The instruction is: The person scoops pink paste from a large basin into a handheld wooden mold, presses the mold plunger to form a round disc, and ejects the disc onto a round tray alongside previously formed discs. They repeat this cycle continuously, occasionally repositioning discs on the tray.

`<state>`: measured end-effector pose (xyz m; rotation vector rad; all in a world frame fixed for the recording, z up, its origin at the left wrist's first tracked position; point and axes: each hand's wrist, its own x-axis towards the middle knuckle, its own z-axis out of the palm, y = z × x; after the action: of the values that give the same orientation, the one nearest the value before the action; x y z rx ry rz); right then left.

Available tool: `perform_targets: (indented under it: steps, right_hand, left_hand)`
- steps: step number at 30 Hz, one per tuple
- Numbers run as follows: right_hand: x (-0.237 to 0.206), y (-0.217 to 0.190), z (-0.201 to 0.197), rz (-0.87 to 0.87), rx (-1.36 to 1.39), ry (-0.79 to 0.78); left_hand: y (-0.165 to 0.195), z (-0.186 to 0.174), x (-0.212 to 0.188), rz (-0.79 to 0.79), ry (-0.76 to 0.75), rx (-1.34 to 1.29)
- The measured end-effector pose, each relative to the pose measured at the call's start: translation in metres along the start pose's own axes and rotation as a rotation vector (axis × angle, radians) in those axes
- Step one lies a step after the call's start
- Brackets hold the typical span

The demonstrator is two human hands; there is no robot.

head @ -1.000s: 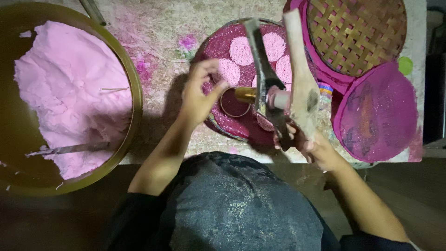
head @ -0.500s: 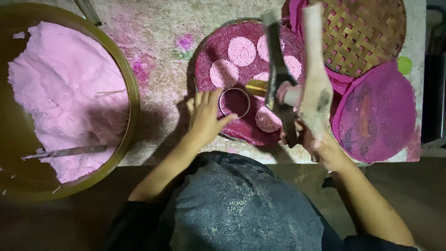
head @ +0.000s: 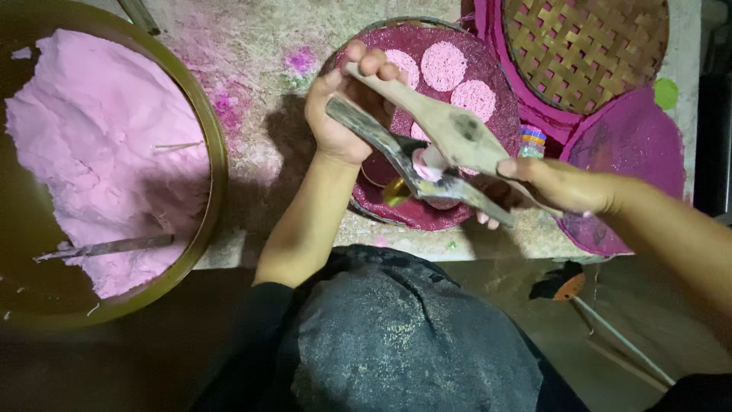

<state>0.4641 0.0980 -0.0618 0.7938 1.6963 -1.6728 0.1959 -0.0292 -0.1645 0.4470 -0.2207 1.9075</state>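
A two-armed wooden press tool lies across a round woven tray stained dark pink. My left hand grips the far ends of the tool's arms. My right hand holds the near ends. A lump of pink dough sits pinched between the arms, with a small brass ring mould just below it. Three pale pink discs lie on the tray behind the tool.
A big brass bowl at left holds a mass of pink dough and a thin stick. A golden woven basket and a magenta tray stand at right. The tabletop carries pink powder stains.
My left hand has left the ring mould and taken the tool's far ends. The tool has swung from upright to slanting across the tray, now with dough between its arms.
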Motion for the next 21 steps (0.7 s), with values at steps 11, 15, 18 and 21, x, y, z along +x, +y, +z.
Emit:
perform_targets:
  steps: [11,15,18,21]
  right_hand:
    - [0.038,-0.044,0.024,0.063,-0.388,0.241]
    - [0.034,-0.043,0.025,0.080,-0.319,0.214]
    - [0.027,-0.039,0.022,0.120,-0.296,0.283]
    - [0.024,-0.039,0.020,0.126,-0.396,0.397]
  left_hand:
    - [0.027,-0.061,-0.002,0.205,-0.082,-0.049]
    - [0.012,-0.070,-0.008,0.248,-0.041,-0.057]
    - [-0.005,-0.072,-0.005,0.206,0.045,-0.099]
    - [-0.014,-0.072,0.010,0.235,-0.008,-0.165]
